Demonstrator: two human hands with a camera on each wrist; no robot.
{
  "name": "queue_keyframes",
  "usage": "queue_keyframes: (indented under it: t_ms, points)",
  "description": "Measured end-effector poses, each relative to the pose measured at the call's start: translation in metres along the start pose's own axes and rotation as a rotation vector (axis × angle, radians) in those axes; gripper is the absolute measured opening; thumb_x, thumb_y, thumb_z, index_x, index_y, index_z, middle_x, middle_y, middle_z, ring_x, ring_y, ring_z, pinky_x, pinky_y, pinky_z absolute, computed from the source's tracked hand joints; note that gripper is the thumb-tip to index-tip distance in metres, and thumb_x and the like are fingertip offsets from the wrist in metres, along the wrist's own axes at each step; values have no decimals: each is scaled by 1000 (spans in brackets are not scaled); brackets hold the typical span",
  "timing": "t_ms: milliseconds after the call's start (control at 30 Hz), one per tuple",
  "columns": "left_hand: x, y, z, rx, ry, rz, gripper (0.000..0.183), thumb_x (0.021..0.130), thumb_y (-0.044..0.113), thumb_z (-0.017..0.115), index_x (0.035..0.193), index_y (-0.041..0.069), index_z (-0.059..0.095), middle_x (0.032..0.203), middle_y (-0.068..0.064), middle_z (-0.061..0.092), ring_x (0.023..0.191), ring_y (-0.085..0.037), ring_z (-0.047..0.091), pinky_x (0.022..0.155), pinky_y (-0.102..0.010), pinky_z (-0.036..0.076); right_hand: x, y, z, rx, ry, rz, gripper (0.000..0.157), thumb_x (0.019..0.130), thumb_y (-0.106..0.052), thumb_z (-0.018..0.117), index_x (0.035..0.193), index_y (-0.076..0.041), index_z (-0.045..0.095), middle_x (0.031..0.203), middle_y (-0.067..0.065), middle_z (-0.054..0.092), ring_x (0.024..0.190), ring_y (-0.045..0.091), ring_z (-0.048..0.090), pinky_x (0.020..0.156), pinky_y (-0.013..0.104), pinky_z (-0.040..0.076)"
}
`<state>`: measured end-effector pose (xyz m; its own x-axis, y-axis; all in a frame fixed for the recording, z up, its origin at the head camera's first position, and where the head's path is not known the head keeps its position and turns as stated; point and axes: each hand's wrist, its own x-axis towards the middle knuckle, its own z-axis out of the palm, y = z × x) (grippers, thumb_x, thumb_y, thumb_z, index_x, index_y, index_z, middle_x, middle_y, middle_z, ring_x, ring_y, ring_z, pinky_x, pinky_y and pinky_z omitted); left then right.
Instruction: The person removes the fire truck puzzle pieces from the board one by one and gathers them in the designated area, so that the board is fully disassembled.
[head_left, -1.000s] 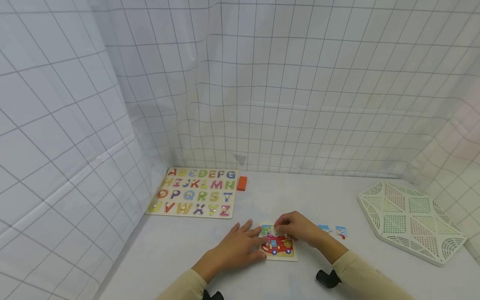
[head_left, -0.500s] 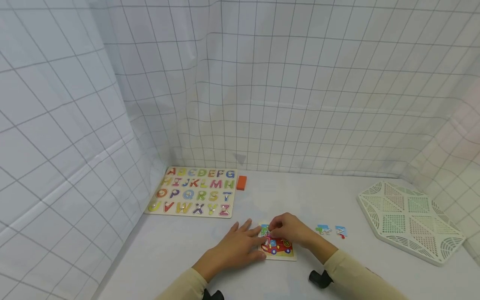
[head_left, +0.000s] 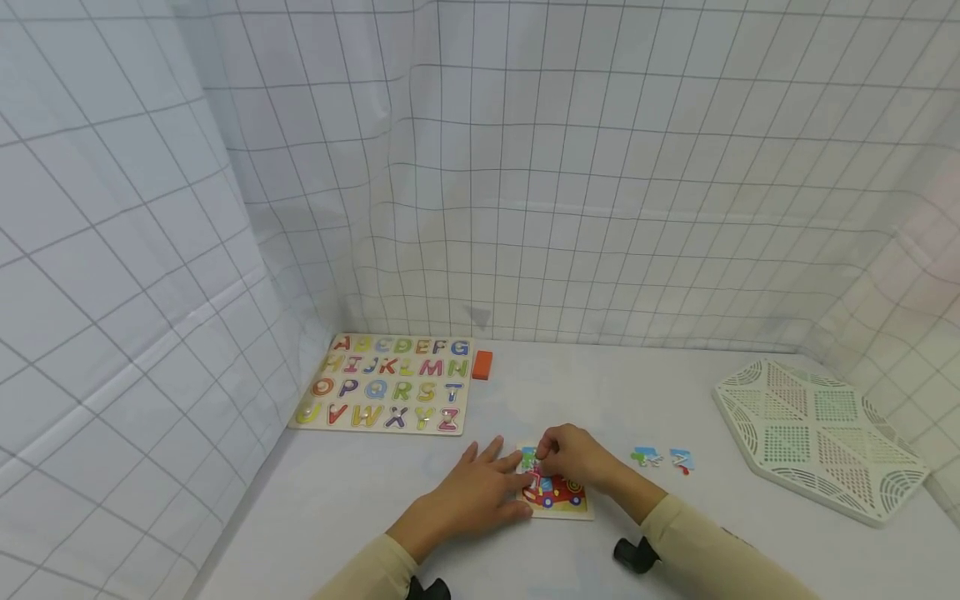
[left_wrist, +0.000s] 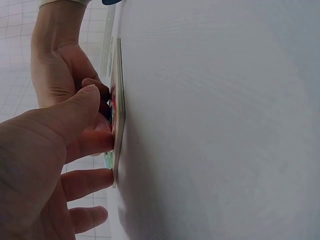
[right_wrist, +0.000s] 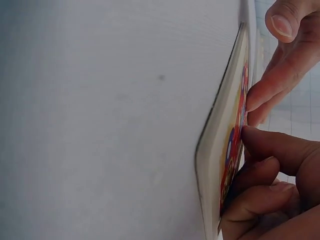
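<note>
Your left hand (head_left: 474, 493) is found spread, fingertips on the left part of the small puzzle board (head_left: 562, 516). Your right hand (head_left: 579, 455) has its fingers curled, tips down at the board's far part; whether they pinch anything cannot be told (the hand itself hides the spot). The step in hand appears to be seating a piece; the next move likely calls for pressing it flush with the board steadied. The board lies under both hands; a green-and-blue piece (head_left: 644, 454) and a red-and-blue piece (head_left: 681, 457) lie apart, to its right.
</note>
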<state>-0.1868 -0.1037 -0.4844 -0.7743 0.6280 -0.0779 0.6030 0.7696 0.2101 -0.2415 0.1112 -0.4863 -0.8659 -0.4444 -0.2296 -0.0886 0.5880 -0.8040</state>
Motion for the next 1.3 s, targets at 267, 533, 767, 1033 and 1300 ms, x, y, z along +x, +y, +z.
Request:
queue_keyframes:
  t_ms: [267, 533, 767, 1033, 1300]
  points:
    - [1, 1, -1, -10, -4, -5, 48, 98, 57, 58, 141, 35, 62, 155, 0, 50, 149, -40, 35, 114, -67, 30, 1, 1, -3, -37, 13, -34, 7, 88, -6, 72, 89, -7, 65, 78, 2, 62, 68, 15, 58, 60, 28, 49]
    - [2, 1, -2, -11, 0, 4, 49, 98, 57, 58, 141, 34, 62, 155, 0, 50, 149, -41, 34, 114, -67, 30, 0, 2, -8, -47, 14, -58, 8, 88, -8, 72, 90, -8, 65, 79, 1, 62, 71, 14, 57, 61, 27, 48]
    - [1, 2, -2, -15, 1, 6, 49, 98, 57, 59, 141, 34, 62, 155, 0, 50, 148, -41, 35, 114, -67, 30, -8, 11, -23, -19, 28, -82, 14, 90, -18, 75, 93, -9, 66, 81, 2, 62, 71, 16, 57, 59, 27, 48]
    - [-1, 1, 1, -74, -1, -21, 51, 97, 56, 62, 142, 33, 62, 156, 1, 49, 150, -39, 34, 116, -66, 29, -27, 27, -56, 42, 89, -69, 14, 94, -16, 73, 100, -6, 65, 87, 5, 60, 81, 19, 55, 66, 28, 51]
    - [-2, 0, 2, -96, 0, -25, 51, 97, 54, 62, 142, 31, 62, 157, 0, 48, 151, -35, 33, 117, -64, 29, -42, 51, -82, 55, 175, 14, 14, 92, -13, 72, 100, -4, 65, 84, 7, 58, 77, 20, 53, 59, 29, 47]
